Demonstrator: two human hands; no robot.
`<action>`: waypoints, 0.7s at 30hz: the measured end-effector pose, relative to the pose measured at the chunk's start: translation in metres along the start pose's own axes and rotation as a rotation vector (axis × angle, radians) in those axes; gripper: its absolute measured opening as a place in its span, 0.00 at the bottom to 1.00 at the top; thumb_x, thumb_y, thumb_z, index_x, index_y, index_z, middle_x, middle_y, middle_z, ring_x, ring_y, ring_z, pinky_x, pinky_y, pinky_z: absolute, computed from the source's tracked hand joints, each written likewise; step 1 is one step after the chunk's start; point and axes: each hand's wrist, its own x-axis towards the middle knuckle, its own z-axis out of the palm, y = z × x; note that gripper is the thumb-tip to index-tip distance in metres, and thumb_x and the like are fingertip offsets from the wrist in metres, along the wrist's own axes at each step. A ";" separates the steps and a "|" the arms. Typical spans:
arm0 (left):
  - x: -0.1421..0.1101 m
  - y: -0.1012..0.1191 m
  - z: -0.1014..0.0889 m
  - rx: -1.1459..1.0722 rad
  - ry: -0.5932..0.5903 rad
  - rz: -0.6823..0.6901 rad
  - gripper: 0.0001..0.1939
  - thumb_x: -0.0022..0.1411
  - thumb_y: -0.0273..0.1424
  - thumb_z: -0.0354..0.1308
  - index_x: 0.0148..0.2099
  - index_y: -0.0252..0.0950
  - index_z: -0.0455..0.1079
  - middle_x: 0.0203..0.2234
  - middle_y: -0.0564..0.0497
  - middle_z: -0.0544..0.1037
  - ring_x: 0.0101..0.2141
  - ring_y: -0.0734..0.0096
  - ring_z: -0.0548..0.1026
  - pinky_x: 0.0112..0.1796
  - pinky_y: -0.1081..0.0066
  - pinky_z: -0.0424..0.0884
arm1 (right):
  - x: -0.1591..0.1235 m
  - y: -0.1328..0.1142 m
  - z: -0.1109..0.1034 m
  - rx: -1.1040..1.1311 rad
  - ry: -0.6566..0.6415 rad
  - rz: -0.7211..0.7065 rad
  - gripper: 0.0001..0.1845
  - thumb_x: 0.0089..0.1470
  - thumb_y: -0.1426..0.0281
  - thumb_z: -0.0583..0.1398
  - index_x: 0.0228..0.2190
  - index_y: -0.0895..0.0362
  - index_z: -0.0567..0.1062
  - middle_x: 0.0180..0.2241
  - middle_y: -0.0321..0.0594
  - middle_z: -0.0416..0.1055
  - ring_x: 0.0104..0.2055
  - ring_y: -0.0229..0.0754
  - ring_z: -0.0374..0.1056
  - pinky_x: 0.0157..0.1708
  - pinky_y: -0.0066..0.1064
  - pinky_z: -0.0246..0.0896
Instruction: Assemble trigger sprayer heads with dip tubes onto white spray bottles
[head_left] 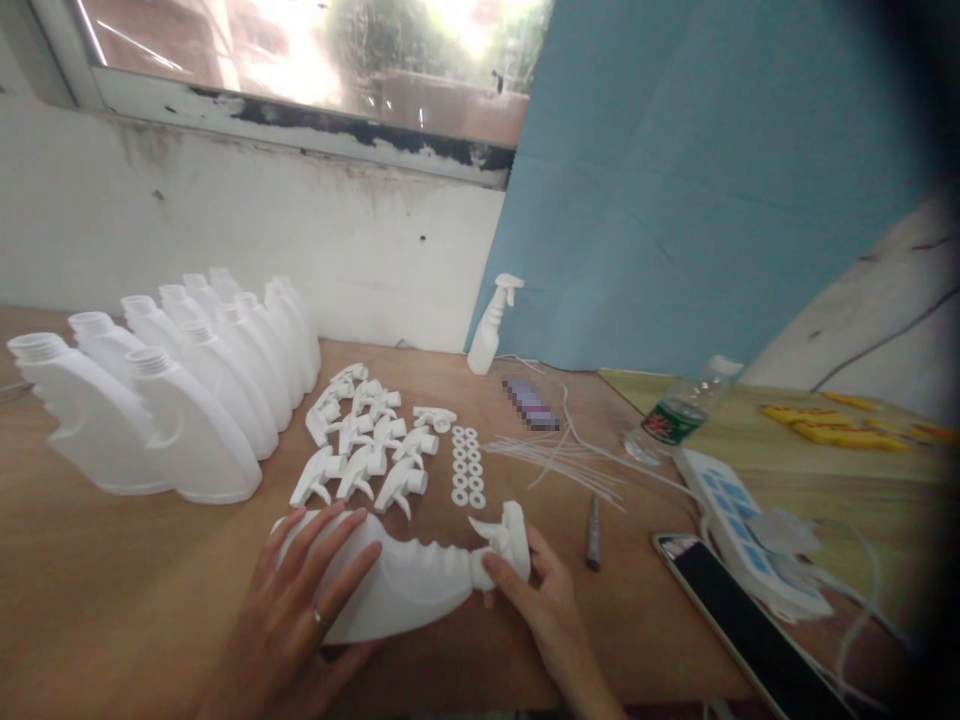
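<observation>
Bare brown wooden tabletop [90, 580] is lying open at the near left, below the two rows of upright translucent white plastic bottles [214, 400], which are walling off the far left, and another bare strip is running between the small white plastic rings [469, 465] and the dark slim marker-like stick [593, 533]. White trigger spray heads [367, 440] are crowding the middle, thin white plastic tubes [559, 460] are fanning out right of the rings, and the white power strip [750, 530] and black-screened phone [750, 625] are blocking the near right.
</observation>
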 end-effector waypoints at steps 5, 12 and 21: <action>0.000 0.001 -0.002 -0.006 0.002 -0.034 0.32 0.56 0.32 0.63 0.62 0.40 0.60 0.61 0.42 0.64 0.60 0.47 0.60 0.58 0.41 0.55 | -0.005 -0.001 0.002 0.081 -0.044 -0.100 0.25 0.44 0.59 0.69 0.42 0.55 0.73 0.41 0.42 0.74 0.37 0.44 0.70 0.36 0.31 0.66; 0.003 0.001 0.001 -0.045 0.053 -0.048 0.31 0.56 0.35 0.64 0.60 0.40 0.62 0.59 0.42 0.66 0.59 0.46 0.62 0.57 0.40 0.55 | -0.004 0.009 -0.004 0.155 0.034 -0.064 0.22 0.43 0.63 0.71 0.38 0.55 0.70 0.34 0.38 0.74 0.30 0.40 0.69 0.30 0.29 0.66; 0.002 0.003 0.000 -0.046 0.013 -0.033 0.30 0.57 0.35 0.63 0.61 0.40 0.62 0.60 0.42 0.64 0.60 0.46 0.61 0.58 0.39 0.54 | -0.001 0.011 -0.001 -0.026 -0.024 -0.058 0.19 0.50 0.58 0.66 0.36 0.55 0.67 0.23 0.33 0.70 0.22 0.36 0.66 0.23 0.26 0.63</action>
